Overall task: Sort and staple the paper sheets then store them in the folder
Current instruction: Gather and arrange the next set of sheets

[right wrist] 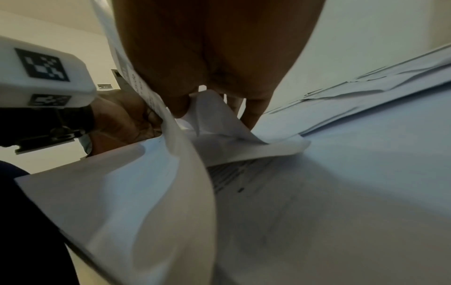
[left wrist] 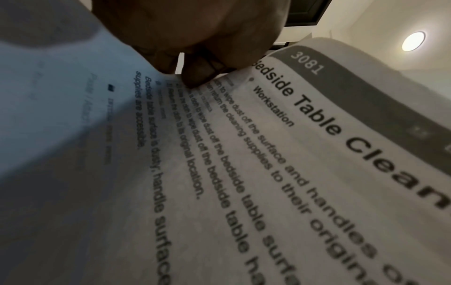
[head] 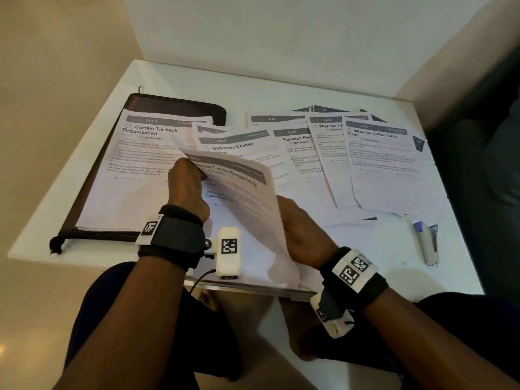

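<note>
A printed sheet headed "Bedside Table Cleaning" is lifted and curled above the table's front edge. My left hand pinches its left edge near the top; thumb and finger show on the paper in the left wrist view. My right hand holds its right side, with fingers behind the curled paper. Several other printed sheets lie fanned across the table. A dark zip folder lies at the left with a "Curtain Tie-back Organization" sheet on it. A white and blue stapler lies at the right.
The white table stands in a corner between walls, with its front edge close to my knees. A dark sofa or seat borders the table's right side. Bare table surface shows behind the papers.
</note>
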Tool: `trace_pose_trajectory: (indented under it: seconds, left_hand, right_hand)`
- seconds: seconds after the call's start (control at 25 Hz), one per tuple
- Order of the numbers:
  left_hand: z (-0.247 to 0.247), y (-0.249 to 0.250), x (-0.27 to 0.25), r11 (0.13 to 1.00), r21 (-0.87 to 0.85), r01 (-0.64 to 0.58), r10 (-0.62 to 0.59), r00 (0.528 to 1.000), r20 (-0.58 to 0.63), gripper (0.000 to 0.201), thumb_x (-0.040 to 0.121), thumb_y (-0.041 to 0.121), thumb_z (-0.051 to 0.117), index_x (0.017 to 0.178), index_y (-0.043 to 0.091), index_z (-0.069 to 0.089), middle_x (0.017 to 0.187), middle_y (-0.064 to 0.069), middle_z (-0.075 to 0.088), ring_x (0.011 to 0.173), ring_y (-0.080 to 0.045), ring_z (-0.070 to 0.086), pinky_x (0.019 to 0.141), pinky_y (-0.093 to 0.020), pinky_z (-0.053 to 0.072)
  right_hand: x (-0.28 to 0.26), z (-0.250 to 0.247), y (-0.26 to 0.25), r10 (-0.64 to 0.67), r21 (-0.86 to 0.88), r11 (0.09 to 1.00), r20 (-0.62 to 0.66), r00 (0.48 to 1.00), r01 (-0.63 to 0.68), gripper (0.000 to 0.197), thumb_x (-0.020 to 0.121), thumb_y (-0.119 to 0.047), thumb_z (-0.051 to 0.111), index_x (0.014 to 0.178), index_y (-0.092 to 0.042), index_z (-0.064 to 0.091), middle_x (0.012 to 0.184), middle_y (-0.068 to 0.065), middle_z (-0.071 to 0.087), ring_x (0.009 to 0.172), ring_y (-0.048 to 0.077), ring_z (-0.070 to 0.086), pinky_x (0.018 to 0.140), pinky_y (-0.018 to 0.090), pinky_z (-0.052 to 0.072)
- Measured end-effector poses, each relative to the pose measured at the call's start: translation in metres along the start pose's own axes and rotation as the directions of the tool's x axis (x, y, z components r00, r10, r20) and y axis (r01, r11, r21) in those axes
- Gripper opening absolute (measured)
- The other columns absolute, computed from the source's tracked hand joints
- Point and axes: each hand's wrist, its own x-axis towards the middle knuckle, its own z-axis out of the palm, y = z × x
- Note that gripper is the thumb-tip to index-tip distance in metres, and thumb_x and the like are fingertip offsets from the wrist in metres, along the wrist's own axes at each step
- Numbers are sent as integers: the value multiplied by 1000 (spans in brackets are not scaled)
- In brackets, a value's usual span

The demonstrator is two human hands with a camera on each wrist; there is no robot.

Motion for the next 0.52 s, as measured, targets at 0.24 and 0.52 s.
trace_pose_trajectory:
  seconds: [0.24,0.52]
  left_hand:
    - [-4,1,16,996,59,64,-62,998,-29,14,96,-5,47,96,2,59,87,-11,59,86,-21,58,62,-22,49]
    - [-9,-9,28,993,43,106,-107,994,13,11,83,-12,66,90,-4,63,96,-16,68,92,-20,61,84,-30,56]
  right_hand:
    - [-7,-6,-11,54,277,959,17,998,-57,33,92,-30,64,122,-18,58,117,-3,65,111,7,62,92,38,58]
    - [-9,-8,-26,62,354,931,80,995,-87,40,85,-29,66,119,-10,59,103,-17,53,94,-9,57,78,16,51]
